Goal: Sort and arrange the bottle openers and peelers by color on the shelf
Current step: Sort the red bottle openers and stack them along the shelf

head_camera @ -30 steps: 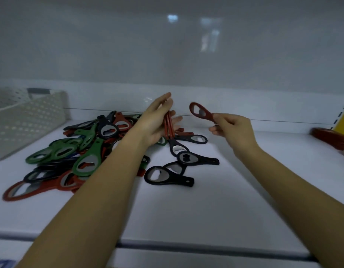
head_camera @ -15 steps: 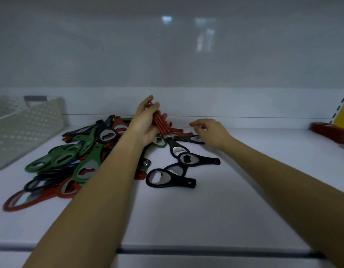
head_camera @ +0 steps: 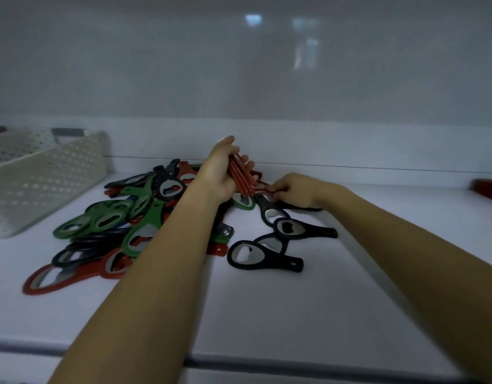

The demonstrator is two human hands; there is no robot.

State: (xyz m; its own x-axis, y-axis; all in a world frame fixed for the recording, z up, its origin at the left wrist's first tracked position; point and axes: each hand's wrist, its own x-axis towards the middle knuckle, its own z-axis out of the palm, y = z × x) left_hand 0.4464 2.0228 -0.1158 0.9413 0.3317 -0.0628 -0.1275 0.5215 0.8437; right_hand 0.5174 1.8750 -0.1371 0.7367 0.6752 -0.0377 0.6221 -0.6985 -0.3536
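Gripping bundle of flat red plastic bottle openers (head_camera: pixel 240 176) in left hand (head_camera: pixel 218 173), fingers curled tight round it, over far middle of white shelf (head_camera: pixel 267 314). Pinching single red bottle opener (head_camera: pixel 263 187) in right hand (head_camera: pixel 297 189) fingertips, just right of bundle. Lift clear of black metal-lined openers (head_camera: pixel 289 228); slide flat against bundle, edges aligned.

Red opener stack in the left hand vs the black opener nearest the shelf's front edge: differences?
Colour: the red opener stack is red; the black opener is black, metal insert showing.
Count: the stack is several openers pressed together; the black opener is single.
Pose: the left hand grips the stack edge-on; the black opener lies flat on the shelf, untouched.
Shared: both are flat bottle openers.
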